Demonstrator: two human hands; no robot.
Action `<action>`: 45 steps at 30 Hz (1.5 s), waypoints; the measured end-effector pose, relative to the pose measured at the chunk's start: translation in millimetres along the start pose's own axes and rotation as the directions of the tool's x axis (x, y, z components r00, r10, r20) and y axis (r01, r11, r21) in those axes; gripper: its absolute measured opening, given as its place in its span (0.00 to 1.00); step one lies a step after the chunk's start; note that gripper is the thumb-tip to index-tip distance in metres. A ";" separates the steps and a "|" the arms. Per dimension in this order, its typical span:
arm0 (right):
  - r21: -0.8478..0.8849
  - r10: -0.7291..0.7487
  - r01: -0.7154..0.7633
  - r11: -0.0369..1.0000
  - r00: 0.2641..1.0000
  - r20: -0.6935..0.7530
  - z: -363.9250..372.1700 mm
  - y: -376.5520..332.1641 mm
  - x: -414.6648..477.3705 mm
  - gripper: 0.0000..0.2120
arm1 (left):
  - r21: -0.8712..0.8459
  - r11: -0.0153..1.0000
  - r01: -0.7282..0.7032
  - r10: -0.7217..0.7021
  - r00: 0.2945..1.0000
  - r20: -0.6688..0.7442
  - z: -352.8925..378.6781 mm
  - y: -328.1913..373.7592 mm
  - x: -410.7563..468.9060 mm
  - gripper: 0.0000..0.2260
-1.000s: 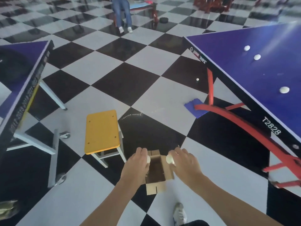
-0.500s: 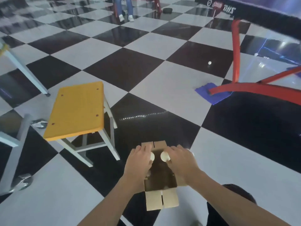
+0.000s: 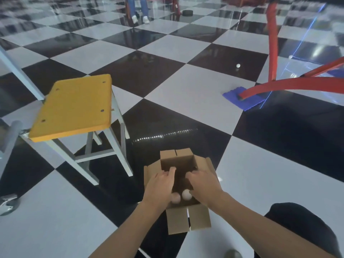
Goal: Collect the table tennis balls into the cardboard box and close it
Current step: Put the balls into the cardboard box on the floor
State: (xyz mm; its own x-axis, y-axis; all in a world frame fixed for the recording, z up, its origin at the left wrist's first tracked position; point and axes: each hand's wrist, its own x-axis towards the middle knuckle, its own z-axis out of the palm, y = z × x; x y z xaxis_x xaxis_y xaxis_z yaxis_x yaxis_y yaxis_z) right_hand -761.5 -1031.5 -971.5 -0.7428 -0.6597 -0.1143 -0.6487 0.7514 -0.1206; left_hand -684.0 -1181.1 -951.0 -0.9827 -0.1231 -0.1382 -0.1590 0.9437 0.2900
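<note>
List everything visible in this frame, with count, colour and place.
cardboard box: one, brown, flaps open, on the floor right of the stool
table tennis balls: two, white, inside the box by its near wall
loose ball: at least one, white, on the floor far right
stool: one, yellow top, pale legs, left
table legs: red, right edge
mat: one, blue, under a red leg's end
floor: black and white checks
seated person: one, blue trousers, top edge
left hand: over the box, fingers loose
right hand: over the box, fingers loose
</note>
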 end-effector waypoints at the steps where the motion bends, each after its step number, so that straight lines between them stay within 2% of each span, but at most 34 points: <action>1: 0.021 0.008 -0.008 1.000 1.000 -0.013 -1.3 0.5 0.0 0.16 | 0.024 1.000 -0.016 0.016 1.000 -0.026 -1.3 -0.8 -0.4 0.31; 4: 0.042 0.038 -0.036 0.998 0.998 -0.044 -3.5 3.0 0.2 0.22 | 0.108 0.993 -0.039 0.046 0.997 -0.063 -1.8 -5.0 1.1 0.33; 7: -0.013 0.068 -0.070 0.997 0.994 -0.091 -3.9 4.7 -0.8 0.29 | 0.195 0.980 -0.043 0.063 0.993 -0.096 -0.4 -7.7 4.3 0.35; 11: -0.113 0.068 -0.083 0.990 0.989 -0.128 -17.8 7.1 -1.7 0.33 | 0.302 0.953 0.017 0.040 0.983 -0.181 -13.6 -8.1 6.4 0.38; 14: -0.153 0.069 -0.088 0.984 0.990 -0.124 -55.9 5.9 -1.7 0.34 | 0.327 0.943 0.069 0.008 0.973 -0.229 -47.2 -3.1 7.5 0.37; 17: -0.184 0.056 -0.083 0.979 0.988 -0.146 -110.2 1.3 -9.0 0.35 | 0.333 0.939 0.088 0.010 0.959 -0.282 -99.2 15.2 -0.2 0.37; 19: -0.176 0.064 -0.083 0.981 0.992 -0.110 -157.5 0.3 -12.0 0.36 | 0.312 0.946 0.093 -0.008 0.965 -0.263 -145.3 32.5 2.9 0.37; 22: -0.179 0.069 -0.100 0.979 0.982 -0.173 -230.4 -5.8 -22.9 0.37 | 0.328 0.943 0.064 0.039 0.954 -0.298 -217.6 64.8 -4.8 0.38; 23: -0.149 0.128 -0.158 0.976 0.973 -0.192 -290.6 -5.1 -32.7 0.38 | 0.339 0.939 0.048 0.049 0.962 -0.270 -276.6 90.7 -6.2 0.38; 26: -0.163 0.149 -0.185 0.969 0.966 -0.212 -334.2 -6.4 -38.4 0.37 | 0.360 0.933 0.033 0.080 0.952 -0.296 -314.6 106.7 -6.6 0.38; 28: -0.172 0.209 -0.241 0.955 0.960 -0.185 -388.8 -3.3 -45.7 0.36 | 0.356 0.934 0.017 0.080 0.963 -0.256 -362.4 129.6 -4.0 0.38; 32: -0.159 0.218 -0.270 0.950 0.935 -0.281 -510.4 4.7 -78.0 0.36 | 0.390 0.914 -0.111 0.235 0.929 -0.286 -478.0 188.6 -2.6 0.37; 35: -0.138 0.265 -0.316 0.939 0.917 -0.298 -588.3 20.6 -91.3 0.36 | 0.386 0.907 -0.168 0.291 0.913 -0.286 -548.5 233.6 6.2 0.38; 39: -0.150 0.308 -0.375 0.915 0.888 -0.341 -660.3 53.5 -99.3 0.36 | 0.381 0.895 -0.232 0.356 0.886 -0.298 -608.7 290.0 26.6 0.38; 45: -0.163 0.373 -0.463 0.871 0.841 -0.392 -709.3 127.0 -103.5 0.36 | 0.334 0.905 -0.263 0.379 0.855 -0.353 -635.6 364.1 72.9 0.38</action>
State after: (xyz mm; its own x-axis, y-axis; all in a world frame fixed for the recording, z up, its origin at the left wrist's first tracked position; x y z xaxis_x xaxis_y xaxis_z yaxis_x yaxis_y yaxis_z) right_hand -884.4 -856.9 -275.5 -0.9317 -0.2681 0.2451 -0.2483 0.9625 0.1091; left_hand -873.8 -1041.6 -253.5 -0.9344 0.1442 0.3258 0.1466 0.9890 -0.0172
